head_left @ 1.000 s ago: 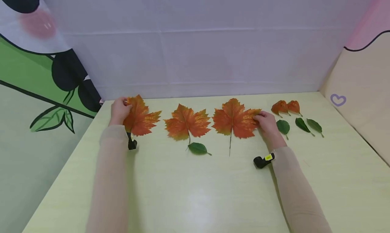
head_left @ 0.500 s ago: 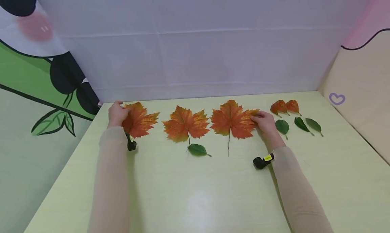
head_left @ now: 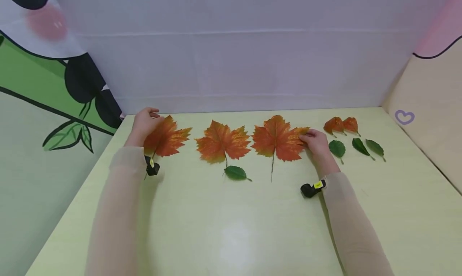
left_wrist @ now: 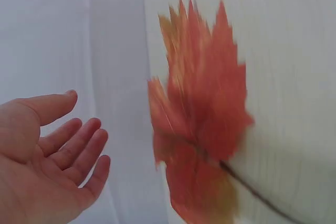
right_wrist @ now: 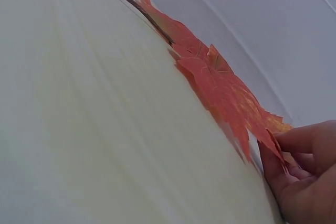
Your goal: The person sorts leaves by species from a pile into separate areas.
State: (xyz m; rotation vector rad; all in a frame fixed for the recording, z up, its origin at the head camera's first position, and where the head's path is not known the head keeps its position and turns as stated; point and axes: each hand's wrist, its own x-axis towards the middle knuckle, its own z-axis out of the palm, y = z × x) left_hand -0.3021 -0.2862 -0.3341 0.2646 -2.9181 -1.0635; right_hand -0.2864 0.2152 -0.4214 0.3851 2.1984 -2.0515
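Note:
Three orange maple leaves lie in a row along the far side of the table. My left hand (head_left: pixel 145 124) hovers by the left maple leaf (head_left: pixel 169 137); in the left wrist view its fingers are loosely bent, apart from the leaf, with nothing between them. The middle maple leaf (head_left: pixel 221 143) lies flat, a green leaf (head_left: pixel 236 173) beside its stem tip. At the right maple leaf (head_left: pixel 276 139), my right hand (head_left: pixel 317 143) pinches the tip of the right lobe between thumb and fingers, as the right wrist view shows.
At the back right lie two small orange-brown leaves (head_left: pixel 333 125), with several green leaves (head_left: pixel 337 149) in front of them. A pale cloth wall (head_left: pixel 252 67) rises behind the table (head_left: pixel 231 224). Printed panels flank both sides. Black wrist cameras (head_left: pixel 309 190) sit at the cuffs.
My left hand has let go of the left maple leaf and lifted off slightly, its fingers opening. The leaf's stem now shows below it. My right hand keeps its pinch in the same place.

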